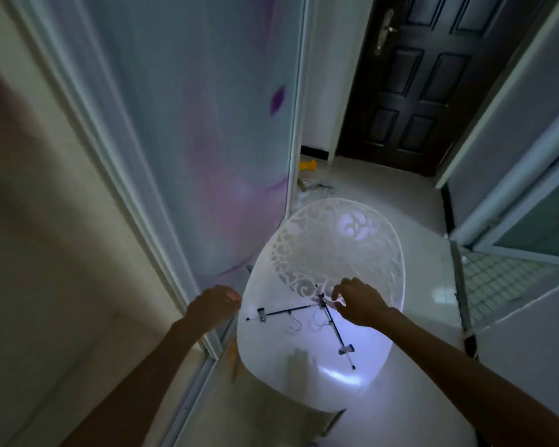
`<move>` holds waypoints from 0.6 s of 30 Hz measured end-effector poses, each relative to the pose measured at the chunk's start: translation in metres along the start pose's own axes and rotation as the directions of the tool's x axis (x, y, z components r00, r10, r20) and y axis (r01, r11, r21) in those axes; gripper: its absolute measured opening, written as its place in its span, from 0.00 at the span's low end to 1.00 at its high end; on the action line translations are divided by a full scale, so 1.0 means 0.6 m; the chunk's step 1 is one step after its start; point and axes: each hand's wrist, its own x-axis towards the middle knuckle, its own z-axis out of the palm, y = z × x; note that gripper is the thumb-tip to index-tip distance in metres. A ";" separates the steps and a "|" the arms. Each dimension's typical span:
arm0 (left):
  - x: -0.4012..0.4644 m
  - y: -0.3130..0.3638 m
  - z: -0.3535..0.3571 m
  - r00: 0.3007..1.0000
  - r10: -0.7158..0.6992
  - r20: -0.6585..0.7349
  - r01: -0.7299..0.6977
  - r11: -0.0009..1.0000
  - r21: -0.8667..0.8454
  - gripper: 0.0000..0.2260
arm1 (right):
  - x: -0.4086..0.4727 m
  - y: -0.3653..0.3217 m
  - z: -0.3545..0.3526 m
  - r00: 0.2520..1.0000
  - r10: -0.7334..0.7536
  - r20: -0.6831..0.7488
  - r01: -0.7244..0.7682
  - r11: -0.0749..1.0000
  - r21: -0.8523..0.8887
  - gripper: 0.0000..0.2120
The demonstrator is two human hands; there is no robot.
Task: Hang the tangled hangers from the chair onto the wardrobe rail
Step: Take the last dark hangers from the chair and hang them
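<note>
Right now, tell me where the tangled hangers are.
In the head view the tangled hangers lie on the white chair seat, low centre, between the left hand and the right hand, whose fingers reach their crossing.

We look down a dim hallway with a glossy pale tiled floor [410, 227]. A dark panelled wooden door [423, 75] with a metal handle [386, 30] closes the far end. On our left runs a frosted sliding panel with purple swirls [213, 130]; a small yellow object [308, 165] lies at its base.

Two bare forearms, no sleeves showing.
The left hand [212, 306] and right hand [357, 300] wear no gloves, rings or watch.
</note>
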 end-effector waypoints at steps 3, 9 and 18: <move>0.063 -0.002 0.058 0.999 -0.042 0.033 0.040 0.998 0.040 0.10 | 0.028 0.081 0.048 0.991 0.062 0.123 -0.069 0.996 0.055 0.13; 0.168 -0.022 0.178 0.976 -0.203 0.082 0.202 0.979 0.019 0.09 | 0.080 0.209 0.161 0.901 0.168 0.400 -0.217 0.973 0.079 0.13; 0.359 -0.115 0.329 0.991 -0.119 0.061 0.103 0.971 0.217 0.17 | 0.197 0.241 0.356 0.816 0.232 0.530 -0.346 0.930 0.126 0.17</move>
